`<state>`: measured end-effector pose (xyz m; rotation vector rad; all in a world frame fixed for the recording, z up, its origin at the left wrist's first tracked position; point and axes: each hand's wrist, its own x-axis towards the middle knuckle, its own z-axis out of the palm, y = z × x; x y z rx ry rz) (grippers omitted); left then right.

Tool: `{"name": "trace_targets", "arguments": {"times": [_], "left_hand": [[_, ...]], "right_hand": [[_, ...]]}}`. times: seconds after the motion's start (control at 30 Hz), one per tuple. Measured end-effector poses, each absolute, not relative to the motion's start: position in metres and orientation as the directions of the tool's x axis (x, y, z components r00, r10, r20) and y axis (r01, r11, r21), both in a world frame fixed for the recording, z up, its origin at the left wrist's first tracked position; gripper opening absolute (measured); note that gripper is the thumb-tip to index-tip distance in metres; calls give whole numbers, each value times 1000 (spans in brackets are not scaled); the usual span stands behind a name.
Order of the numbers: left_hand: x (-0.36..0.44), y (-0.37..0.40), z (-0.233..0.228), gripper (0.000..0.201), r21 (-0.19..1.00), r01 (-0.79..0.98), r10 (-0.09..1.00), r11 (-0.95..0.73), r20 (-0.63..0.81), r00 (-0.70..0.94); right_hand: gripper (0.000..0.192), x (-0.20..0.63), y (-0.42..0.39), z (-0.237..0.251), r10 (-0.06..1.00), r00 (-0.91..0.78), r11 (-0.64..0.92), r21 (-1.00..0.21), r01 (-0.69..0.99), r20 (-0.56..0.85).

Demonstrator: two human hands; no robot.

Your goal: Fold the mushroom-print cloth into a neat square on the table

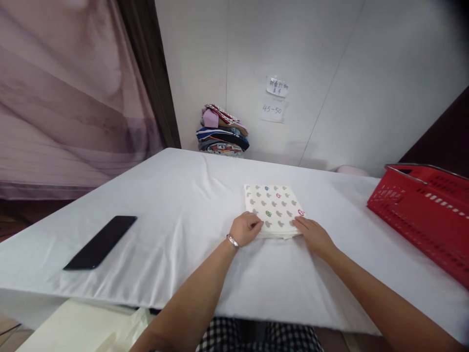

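A folded white cloth [275, 204] printed with grey rabbit-like shapes and a few coloured ones lies flat on the white-covered table. At its near left corner, my left hand [246, 229], with a silver bracelet at the wrist, is closed with curled fingers on the cloth's edge. My right hand [315, 236] rests on the near right corner, fingers stretched out over the top. Its thumb is hidden. Several layers show along the near edge of the fold.
A black flat tablet-like object [101, 243] lies on the left of the white tablecloth [161, 210]. The red plastic basket [421, 210] stands at the right. Beyond the far edge is a stack of folded fabrics [223, 131]. Handwritten paper signs [273, 110] hang on the wall.
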<state>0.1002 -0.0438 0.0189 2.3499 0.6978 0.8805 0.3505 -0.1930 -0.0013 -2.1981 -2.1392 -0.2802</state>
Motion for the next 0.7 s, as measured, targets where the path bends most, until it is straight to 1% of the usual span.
{"name": "trace_targets", "arguments": {"times": [0.03, 0.1, 0.13, 0.17, 0.2, 0.27, 0.33, 0.4, 0.57, 0.63, 0.7], "left_hand": [[102, -45, 19, 19, 668, 276, 659, -691, 427, 619], [104, -44, 17, 16, 759, 361, 805, -541, 343, 485], [105, -41, 15, 17, 798, 412, 869, -440, 264, 418], [106, -39, 13, 19, 823, 452, 910, -344, 175, 375], [106, -36, 11, 22, 836, 479, 929, -268, 92, 359], [106, -32, 9, 26, 843, 508, 931, -176, -24, 363], [107, -31, 7, 26, 846, 514, 923, -141, -75, 378], [108, -33, 7, 25, 853, 508, 916, -122, -101, 388], [110, -35, 7, 23, 846, 521, 899, -111, -137, 415], [110, -34, 6, 26, 838, 531, 893, -126, -137, 428], [110, -34, 6, 27, 833, 535, 890, -139, -131, 436]], "right_hand": [[63, 354, -198, 0, 983, 38, -52, 79, 996, 177], [62, 353, -203, 4, 981, 65, -76, 56, 996, 181], [60, 348, -203, 6, 981, 73, -80, 30, 996, 178], [58, 341, -201, 10, 981, 77, -76, -7, 997, 176], [55, 332, -198, 13, 982, 73, -65, -54, 996, 175], [48, 312, -189, 20, 982, 50, -21, -159, 987, 181], [45, 292, -179, 24, 981, 20, 27, -236, 971, 194], [48, 277, -169, 24, 982, -15, 66, -269, 961, 188], [55, 262, -160, 19, 986, -121, 148, -285, 947, 112], [51, 264, -158, 21, 989, -106, 137, -344, 929, 106], [43, 266, -152, 24, 990, -64, 111, -432, 895, 122]]}}
